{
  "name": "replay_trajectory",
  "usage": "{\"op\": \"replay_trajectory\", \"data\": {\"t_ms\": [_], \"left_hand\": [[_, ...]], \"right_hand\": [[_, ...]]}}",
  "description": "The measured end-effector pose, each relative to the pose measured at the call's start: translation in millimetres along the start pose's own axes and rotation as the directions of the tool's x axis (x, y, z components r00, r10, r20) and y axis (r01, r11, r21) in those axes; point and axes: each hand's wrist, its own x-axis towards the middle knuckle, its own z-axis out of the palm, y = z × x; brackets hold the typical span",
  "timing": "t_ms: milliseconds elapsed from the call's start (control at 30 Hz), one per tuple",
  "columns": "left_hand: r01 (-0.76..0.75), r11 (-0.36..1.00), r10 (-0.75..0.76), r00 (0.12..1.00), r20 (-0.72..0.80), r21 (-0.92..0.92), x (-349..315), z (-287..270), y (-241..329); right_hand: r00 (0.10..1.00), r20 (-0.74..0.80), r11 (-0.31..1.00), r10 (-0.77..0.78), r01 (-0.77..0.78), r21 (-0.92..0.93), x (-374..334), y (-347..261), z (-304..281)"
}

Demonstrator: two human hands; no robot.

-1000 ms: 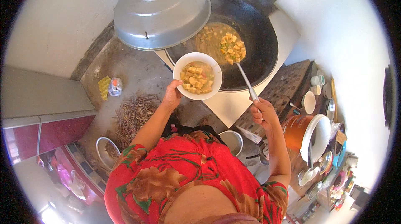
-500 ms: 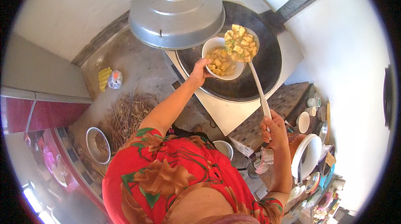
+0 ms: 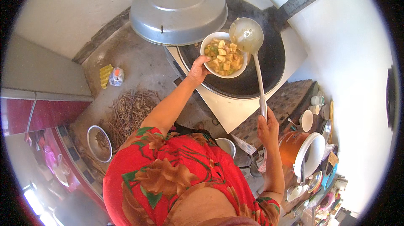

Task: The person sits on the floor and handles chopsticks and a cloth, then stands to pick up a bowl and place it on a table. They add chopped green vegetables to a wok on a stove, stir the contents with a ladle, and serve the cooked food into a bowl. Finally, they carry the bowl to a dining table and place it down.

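My left hand (image 3: 199,69) grips the left rim of a white bowl (image 3: 237,72), holding it above a large dark wok (image 3: 269,78). Yellowish chunks of food (image 3: 223,55) in sauce fill much of the bowl. In my right hand (image 3: 268,129) is the long handle of a metal ladle (image 3: 248,36). The ladle's head is over the bowl's right rim, tipped, with only a smear of sauce in it. A big domed metal lid (image 3: 179,11) is at the wok's far left, overlapping its edge.
The wok is set in a pale stove top (image 3: 223,110). At the right, a brick-patterned ledge (image 3: 290,101) runs beside cups, bowls and an orange-brown pot (image 3: 292,146). Dry twigs (image 3: 130,112) and a metal basin (image 3: 99,144) lie on the floor at left.
The ladle's load of food has been poured into the bowl, which is now fuller. The ladle has tipped, and my right hand has moved slightly left.
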Motion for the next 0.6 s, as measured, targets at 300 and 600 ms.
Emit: {"op": "replay_trajectory", "data": {"t_ms": [300, 600], "left_hand": [[-0.009, 0.997, 0.007, 1.0, -0.014, -0.076, -10.3, -28.0, -4.8], [-0.106, 0.993, 0.103, 0.993, -0.057, -0.044, -82.5, -57.9, 24.1]], "right_hand": [[0.925, 0.35, 0.601, 0.146, -0.364, 0.711, 2.4, -27.3, 5.1], [0.948, -0.04, 0.948, 0.316, -0.317, -0.009, 118.5, 58.5, 9.4]]}}
